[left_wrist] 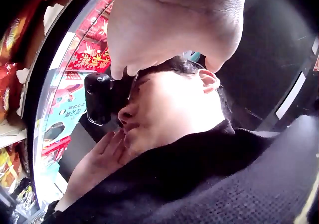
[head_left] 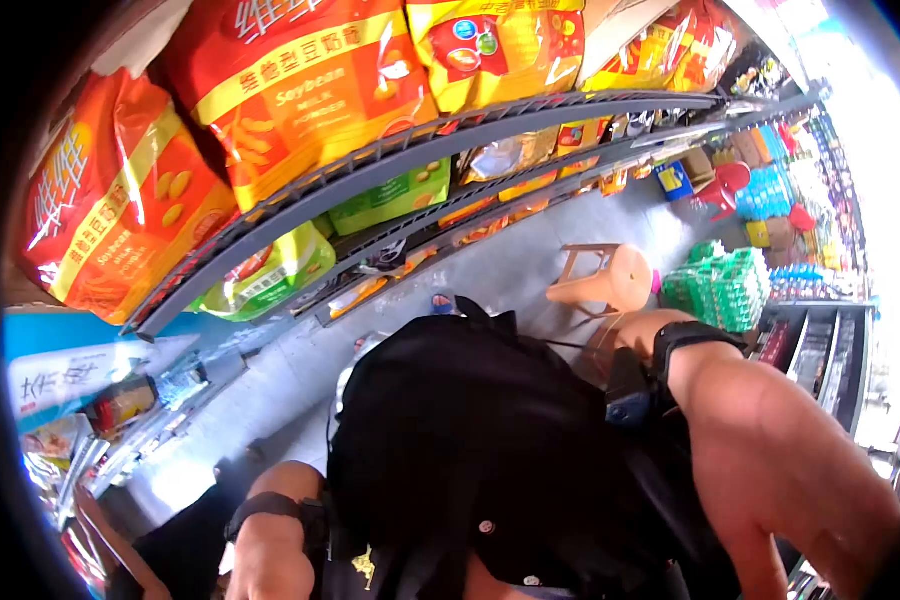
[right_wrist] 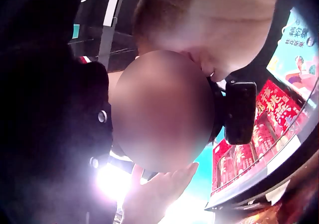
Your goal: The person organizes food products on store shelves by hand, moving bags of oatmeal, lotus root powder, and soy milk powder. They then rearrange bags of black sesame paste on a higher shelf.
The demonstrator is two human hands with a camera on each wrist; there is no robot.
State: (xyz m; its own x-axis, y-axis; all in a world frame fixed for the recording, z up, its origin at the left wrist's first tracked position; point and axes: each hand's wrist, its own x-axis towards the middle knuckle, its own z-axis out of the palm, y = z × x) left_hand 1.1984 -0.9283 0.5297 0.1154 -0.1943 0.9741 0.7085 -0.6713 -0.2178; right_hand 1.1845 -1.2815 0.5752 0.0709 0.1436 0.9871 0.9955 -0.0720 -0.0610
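Note:
Both hands are raised beside the person's own head. In the left wrist view the left hand (left_wrist: 174, 29) spans the top, its fingertips close to a black head-worn camera (left_wrist: 99, 98) and its thumb near the ear. Across from it the right hand (left_wrist: 97, 166) has its fingers extended beside the head. In the right wrist view the right hand (right_wrist: 214, 24) reaches towards the same camera (right_wrist: 240, 112), its fingertips largely hidden. The left hand (right_wrist: 157, 194) shows straight fingers there. Each wrist carries a black strap, such as the right strap (head_left: 695, 340).
Shelves on the left hold soybean milk powder bags (head_left: 310, 90) behind a grey wire rail (head_left: 370, 150). A wooden stool (head_left: 625, 278) stands on the grey floor, near green-wrapped packs (head_left: 720, 285). Dark shelving (head_left: 820, 350) is at the right.

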